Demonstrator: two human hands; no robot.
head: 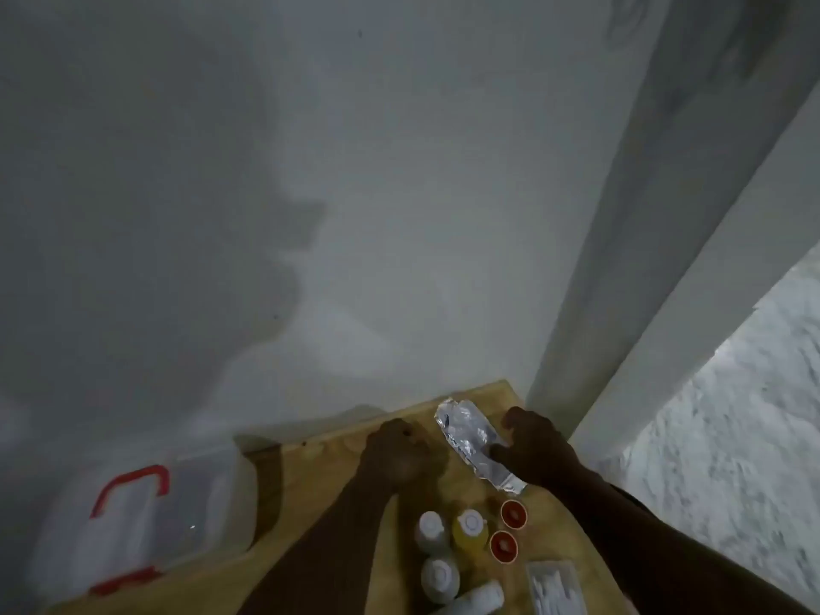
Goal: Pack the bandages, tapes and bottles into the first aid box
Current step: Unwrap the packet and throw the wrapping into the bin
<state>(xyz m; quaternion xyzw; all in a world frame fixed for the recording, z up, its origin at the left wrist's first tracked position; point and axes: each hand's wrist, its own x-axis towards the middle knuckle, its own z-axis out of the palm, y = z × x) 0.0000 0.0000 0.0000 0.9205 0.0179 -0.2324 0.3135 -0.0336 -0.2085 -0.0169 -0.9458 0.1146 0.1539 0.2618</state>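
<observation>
A clear first aid box [146, 521] with red latches stands at the left of the wooden table [310, 517]. A shiny silver packet [472, 441] lies near the table's far right corner, and my right hand [534, 446] rests on its right side with fingers curled over it. My left hand [401, 452] is curled into a fist just left of the packet, and I cannot tell if it touches it. Nearer to me stand two clear bottles [430, 530], a yellow bottle [469, 528] and two red-capped items [514, 513].
A white roll [477, 597] lies at the bottom edge beside a clear packet of white pieces [554, 588]. A white wall rises right behind the table, and a wall corner stands at the right. The floor lies beyond the table's right edge.
</observation>
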